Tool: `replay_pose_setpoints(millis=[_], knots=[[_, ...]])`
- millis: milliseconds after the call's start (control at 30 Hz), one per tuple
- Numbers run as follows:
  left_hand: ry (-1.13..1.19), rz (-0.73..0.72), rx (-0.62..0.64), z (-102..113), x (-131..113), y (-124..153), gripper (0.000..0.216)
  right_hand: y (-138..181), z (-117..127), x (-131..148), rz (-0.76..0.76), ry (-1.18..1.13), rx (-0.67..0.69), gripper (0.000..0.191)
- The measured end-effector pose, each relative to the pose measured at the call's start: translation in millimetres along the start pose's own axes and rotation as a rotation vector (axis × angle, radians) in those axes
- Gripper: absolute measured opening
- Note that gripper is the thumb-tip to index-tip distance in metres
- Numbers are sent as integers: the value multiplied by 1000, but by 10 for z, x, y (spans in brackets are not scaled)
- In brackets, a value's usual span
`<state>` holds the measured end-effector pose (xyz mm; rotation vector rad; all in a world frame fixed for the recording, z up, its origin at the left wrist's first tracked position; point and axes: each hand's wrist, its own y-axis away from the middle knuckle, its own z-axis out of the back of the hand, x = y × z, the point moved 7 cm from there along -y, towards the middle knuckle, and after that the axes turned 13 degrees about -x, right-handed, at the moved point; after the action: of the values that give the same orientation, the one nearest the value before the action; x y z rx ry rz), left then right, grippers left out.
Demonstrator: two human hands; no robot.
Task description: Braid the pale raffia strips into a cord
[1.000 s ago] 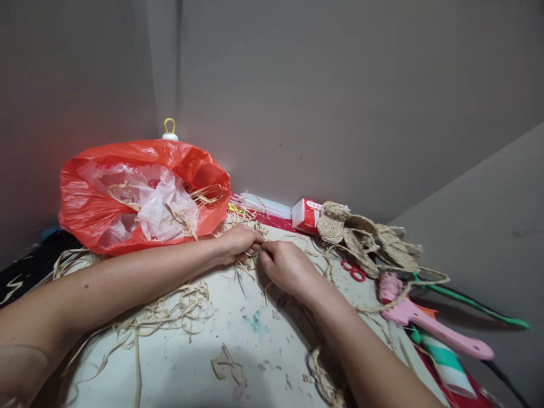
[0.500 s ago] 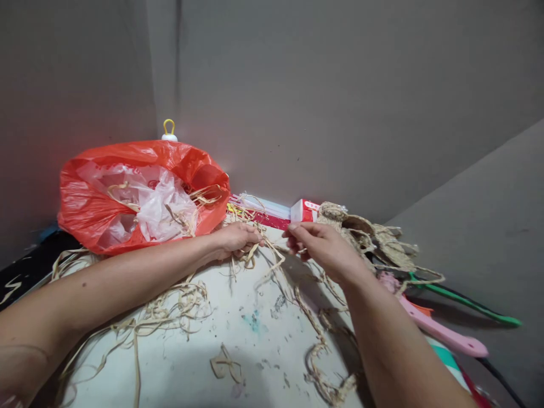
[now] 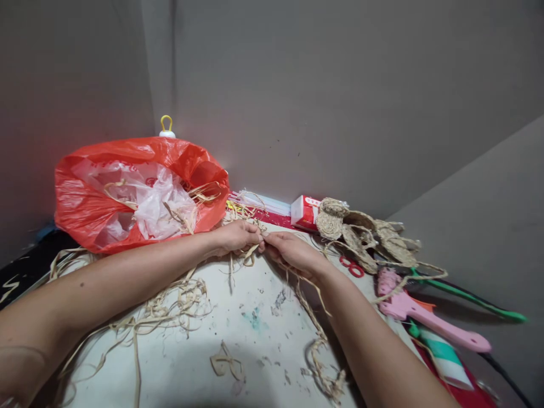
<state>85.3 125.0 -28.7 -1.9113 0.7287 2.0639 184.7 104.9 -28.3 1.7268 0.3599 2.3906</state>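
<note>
Pale raffia-like strands are pinched in my left hand (image 3: 242, 237), with loose ends hanging below its fingers. My right hand (image 3: 293, 253) meets it fingertip to fingertip, closed on the same strands. From beneath my right hand a braided cord (image 3: 312, 317) of the same fibre runs down the white tabletop (image 3: 242, 351) toward me, ending in a curled heap. Tangled loose strands (image 3: 181, 303) lie under and beside my left forearm. A short looped scrap (image 3: 226, 364) rests near the front. The exact crossing of strands between my fingertips is hidden.
A red plastic bag (image 3: 85, 198) with clear plastic and strands stands back left. At the right lie woven fibre pieces (image 3: 361, 238), red rings (image 3: 352, 266), a pink-handled tool (image 3: 442, 326), a green-handled tool (image 3: 480, 309) and a white-green tube (image 3: 448, 360). A red-white box (image 3: 304, 212) sits by the wall.
My right hand has moved left and joined my left hand at the strands. The red rings and the tube have come into view. My left hand has stayed nearly still.
</note>
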Motion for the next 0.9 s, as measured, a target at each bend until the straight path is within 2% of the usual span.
replay_pose_setpoints(millis=[133,267,333,467,633,767,900], knots=[[-239,-150,-8,31,-58,-33,20,1,-39,-22,-55,-80,109,32],[-375,-231,-18,68,-155,-36,19,-4,-59,-16,-77,-176,136,26],[-398,-187,8,79,-185,-19,17,-5,-67,-25,-89,-198,115,22],[-413,1,56,101,-200,38,17,-10,-106,-51,-95,-230,31,17],[-374,143,-29,37,-167,122,24,-10,-182,-74,-115,-318,-34,25],[-368,108,-102,-97,-109,168,28,3,-218,-76,-154,-403,-7,33],[-411,-2,-205,-110,-114,175,20,6,-236,-79,-172,-470,6,36]])
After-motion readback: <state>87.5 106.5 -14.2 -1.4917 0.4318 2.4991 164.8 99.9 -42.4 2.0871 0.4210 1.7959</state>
